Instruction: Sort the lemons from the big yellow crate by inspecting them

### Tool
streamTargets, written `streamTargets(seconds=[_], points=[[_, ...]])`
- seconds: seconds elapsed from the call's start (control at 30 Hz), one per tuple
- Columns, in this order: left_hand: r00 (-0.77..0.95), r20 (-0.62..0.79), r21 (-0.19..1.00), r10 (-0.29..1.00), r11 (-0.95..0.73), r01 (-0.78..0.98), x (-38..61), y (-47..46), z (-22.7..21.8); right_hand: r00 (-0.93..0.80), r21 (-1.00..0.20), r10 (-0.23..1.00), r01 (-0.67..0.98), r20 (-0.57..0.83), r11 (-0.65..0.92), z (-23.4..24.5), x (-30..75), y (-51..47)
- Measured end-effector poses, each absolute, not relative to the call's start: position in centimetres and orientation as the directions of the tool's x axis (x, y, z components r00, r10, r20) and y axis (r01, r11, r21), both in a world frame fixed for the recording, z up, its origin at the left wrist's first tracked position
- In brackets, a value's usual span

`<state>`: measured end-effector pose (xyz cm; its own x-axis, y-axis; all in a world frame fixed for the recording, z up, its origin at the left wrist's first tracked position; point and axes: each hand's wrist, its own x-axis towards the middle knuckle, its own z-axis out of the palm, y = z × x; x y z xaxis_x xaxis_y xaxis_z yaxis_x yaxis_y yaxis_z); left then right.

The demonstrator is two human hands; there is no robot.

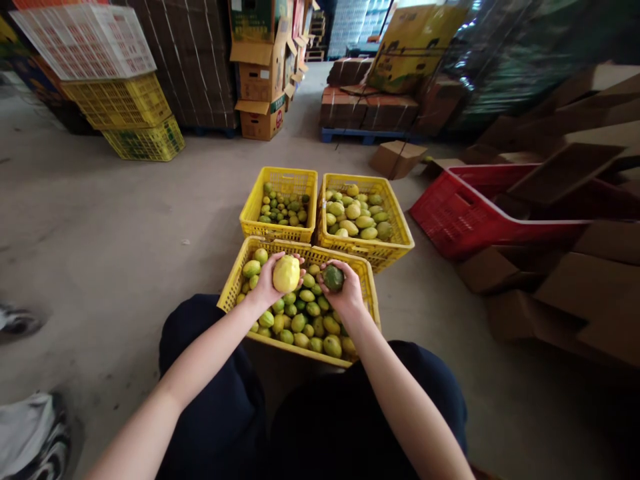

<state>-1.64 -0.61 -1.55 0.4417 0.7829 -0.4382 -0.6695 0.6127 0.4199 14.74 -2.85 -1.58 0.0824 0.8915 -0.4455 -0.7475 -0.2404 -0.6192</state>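
Observation:
My left hand (270,279) is closed around a large yellow fruit (286,273), held above the nearest yellow crate (235,283). My right hand (343,288) grips a small dark green fruit (333,277) over the same crate. That crate holds many green and yellow fruits (305,320) and sits between my knees. Beyond it stand two more yellow crates side by side: the left one (280,231) with small green fruits, the right one (367,248) with bigger yellow-green fruits.
A red crate (460,217) lies tilted to the right among flattened cardboard boxes (565,293). Stacked yellow and white crates (120,100) stand far left, cardboard cartons (260,80) and a loaded blue pallet (370,110) at the back. Another person's shoes (30,427) show at the left edge.

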Motion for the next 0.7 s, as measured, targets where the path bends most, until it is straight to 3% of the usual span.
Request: streamTargets(seconds=[0.27, 0.53, 0.7], points=[[0.447, -0.351, 0.511, 0.823, 0.569, -0.645, -2.8, -1.5, -0.8, -0.025, -0.574, 0.891, -0.757, -0.453, -0.313, -1.9, 14.3, -3.1], [0.464, -0.282, 0.554, 0.84, 0.537, -0.636, -4.5, -2.1, -1.2, 0.086, -0.687, 0.913, -0.688, -0.398, -0.235, -1.2, 13.8, -3.1], [0.459, -0.281, 0.57, 0.843, 0.531, -0.627, -5.2, -2.7, -1.0, 0.118, -0.699, 0.893, -0.669, -0.435, -0.252, -1.6, 13.5, -2.8]])
